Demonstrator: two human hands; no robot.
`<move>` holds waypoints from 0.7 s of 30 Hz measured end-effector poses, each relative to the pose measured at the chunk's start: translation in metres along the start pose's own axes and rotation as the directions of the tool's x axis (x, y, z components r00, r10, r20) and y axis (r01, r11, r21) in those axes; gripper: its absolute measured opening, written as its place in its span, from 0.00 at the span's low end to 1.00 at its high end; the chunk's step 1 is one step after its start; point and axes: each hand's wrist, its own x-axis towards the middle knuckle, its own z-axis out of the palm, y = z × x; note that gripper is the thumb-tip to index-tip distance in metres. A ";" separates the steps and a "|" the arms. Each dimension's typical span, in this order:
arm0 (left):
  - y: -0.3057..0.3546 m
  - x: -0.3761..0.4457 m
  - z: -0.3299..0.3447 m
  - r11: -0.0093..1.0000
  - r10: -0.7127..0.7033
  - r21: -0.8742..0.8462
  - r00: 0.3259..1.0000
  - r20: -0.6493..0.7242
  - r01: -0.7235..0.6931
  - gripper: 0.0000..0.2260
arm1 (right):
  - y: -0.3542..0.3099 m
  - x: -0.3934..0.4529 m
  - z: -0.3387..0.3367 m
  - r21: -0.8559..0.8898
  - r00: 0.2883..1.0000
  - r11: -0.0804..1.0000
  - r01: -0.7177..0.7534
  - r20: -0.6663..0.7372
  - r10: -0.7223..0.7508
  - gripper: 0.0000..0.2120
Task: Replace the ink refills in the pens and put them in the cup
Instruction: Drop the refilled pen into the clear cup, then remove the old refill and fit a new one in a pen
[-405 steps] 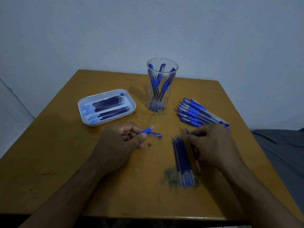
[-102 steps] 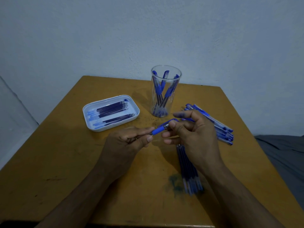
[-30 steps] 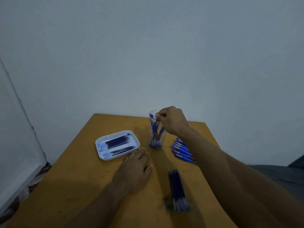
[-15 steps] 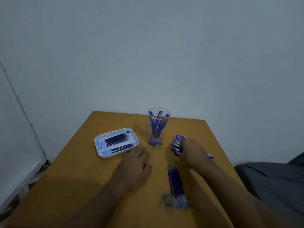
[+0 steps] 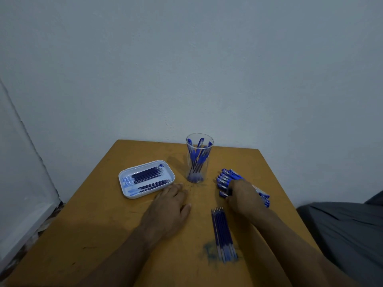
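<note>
So a second ago your right hand (image 5: 243, 198) was up at the rim of the clear plastic cup (image 5: 199, 158) dropping in a finished pen. Now it's down on the pile of blue pens (image 5: 224, 179) just right of the cup, so that pen's done and you're going for the next one, I'd say. Half a second back it was already on the pile, so it's barely shifted since.

The fingers are curled down over the pile with a pen tip poking out at the cup side of the hand. Looks like a grab, but you can't really tell from here whether one pen is actually pinched or the fingers are just resting on the heap.

Your left hand (image 5: 170, 204) hasn't moved: flat on the wooden table (image 5: 99, 224), fingers straight and slightly spread, in front of the cup and a bit left, fingertips near the white tray (image 5: 128, 194) of refills left of the cup.

The other row of ink refills (image 5: 223, 233) lies in front of the cup and slightly right, next to your right wrist, over a blue ink smudge (image 5: 207, 248).

The cup holds several blue pens standing tilted. No readable brand or writing on anything, it's all too small and dim.
</note>
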 end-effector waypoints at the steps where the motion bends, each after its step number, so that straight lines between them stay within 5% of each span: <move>1: 0.000 0.000 0.000 1.000 -0.001 -0.003 1.000 0.001 0.001 0.26 | 0.000 0.000 -0.002 0.004 1.000 1.000 -0.005 0.030 0.005 0.08; 12: -0.002 0.001 -0.001 0.999 0.016 -0.037 1.000 -0.001 -0.016 0.26 | -0.006 -0.017 -0.012 0.141 0.988 0.978 0.155 -0.033 -0.152 0.05; 15: -0.002 -0.001 -0.004 0.989 0.011 -0.144 0.999 -0.031 -0.016 0.25 | -0.022 -0.026 -0.021 0.278 0.984 0.945 0.171 -0.006 -0.176 0.12; 17: -0.002 -0.005 -0.006 0.972 0.016 -0.230 0.996 -0.091 -0.037 0.24 | -0.031 -0.036 -0.022 0.531 0.985 0.838 0.129 0.028 -0.169 0.17; 21: 0.002 -0.017 -0.009 0.877 -0.044 -0.478 0.980 -0.196 -0.056 0.17 | -0.047 -0.051 -0.012 0.890 0.970 0.451 -0.072 0.167 -0.175 0.07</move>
